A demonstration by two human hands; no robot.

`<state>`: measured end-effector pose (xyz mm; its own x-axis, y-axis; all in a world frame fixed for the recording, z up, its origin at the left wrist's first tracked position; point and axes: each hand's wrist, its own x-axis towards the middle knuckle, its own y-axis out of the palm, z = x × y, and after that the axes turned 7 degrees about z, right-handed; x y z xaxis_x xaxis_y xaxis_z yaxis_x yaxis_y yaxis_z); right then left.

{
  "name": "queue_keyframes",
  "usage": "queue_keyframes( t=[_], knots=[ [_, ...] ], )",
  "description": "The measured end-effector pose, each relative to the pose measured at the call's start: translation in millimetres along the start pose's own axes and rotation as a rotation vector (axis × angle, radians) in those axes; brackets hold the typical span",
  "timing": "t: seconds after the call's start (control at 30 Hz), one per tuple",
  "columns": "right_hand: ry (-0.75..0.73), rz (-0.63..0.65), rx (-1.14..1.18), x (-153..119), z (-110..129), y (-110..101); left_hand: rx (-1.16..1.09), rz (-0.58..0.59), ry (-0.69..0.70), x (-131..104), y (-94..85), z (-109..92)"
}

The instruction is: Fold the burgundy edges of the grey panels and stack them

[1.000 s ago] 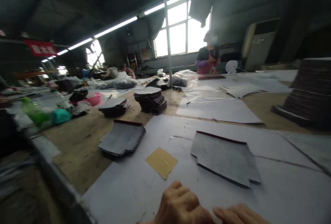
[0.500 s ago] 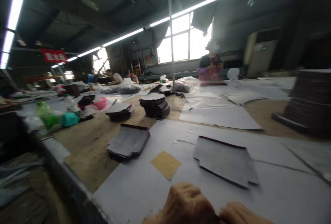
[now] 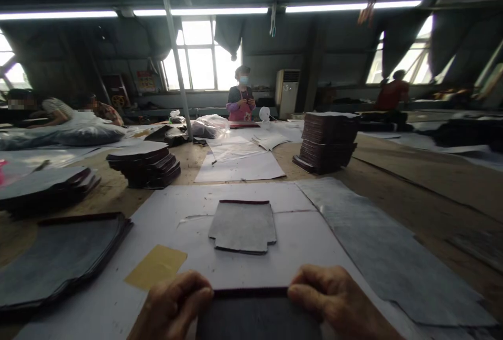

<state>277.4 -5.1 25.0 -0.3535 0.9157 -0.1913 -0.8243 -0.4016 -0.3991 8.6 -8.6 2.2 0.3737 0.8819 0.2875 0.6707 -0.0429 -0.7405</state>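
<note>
My left hand point(image 3: 175, 298) and my right hand point(image 3: 328, 295) pinch the two far corners of a dark, flat cut panel point(image 3: 257, 316) at the bottom of the view. The panel has a folded-looking dark far edge; its near part runs out of the frame. Just beyond it, a grey cut panel point(image 3: 243, 227) with notched near corners and a dark strip along its far edge lies flat on white paper point(image 3: 298, 266). A tan square of paper point(image 3: 157, 266) is close to my left hand.
Stacks of grey panels point(image 3: 66, 256) lie at left, with another stack point(image 3: 145, 164) behind. A tall dark stack point(image 3: 326, 143) stands back right. A long grey sheet point(image 3: 377, 245) lies at right. A metal pole point(image 3: 176, 57) rises from the table. A masked person point(image 3: 240, 101) stands opposite; others are farther off.
The view has swung to the right and levelled. Both hands now show more fully, with the dark panel between them in sight. The grey panel appears nearer the middle.
</note>
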Motion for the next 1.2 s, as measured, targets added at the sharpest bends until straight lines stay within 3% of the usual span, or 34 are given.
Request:
queue_keyframes(
  t=[0.13, 0.23, 0.33, 0.43, 0.57, 0.7, 0.97, 1.2],
  knots=[
    [0.019, -0.056, 0.16, 32, 22, -19, -0.174, 0.101, -0.243, 49, -32.2, 0],
    [0.013, -0.095, 0.104, 76, 30, -37, -0.168, 0.167, -0.273, 104, -46.7, 11],
    [0.043, -0.196, -0.034, 119, 25, -46, -0.078, 0.17, -0.279, 151, -42.6, 31],
    [0.092, -0.333, -0.233, 146, 16, -43, 0.063, 0.131, -0.283, 178, -26.1, 50],
    [0.093, -0.47, -0.468, 155, 6, -33, 0.209, 0.039, -0.284, 182, -3.0, 67],
    [0.031, -0.51, -0.573, 159, -1, -30, 0.276, -0.036, -0.269, 177, 9.9, 76],
    [-0.038, -0.409, -0.602, 162, -11, -33, 0.249, -0.017, -0.189, 170, 12.0, 82],
    [-0.028, -0.423, -0.593, 156, -6, -43, 0.161, -0.029, -0.123, 157, 8.3, 106]
  ],
)
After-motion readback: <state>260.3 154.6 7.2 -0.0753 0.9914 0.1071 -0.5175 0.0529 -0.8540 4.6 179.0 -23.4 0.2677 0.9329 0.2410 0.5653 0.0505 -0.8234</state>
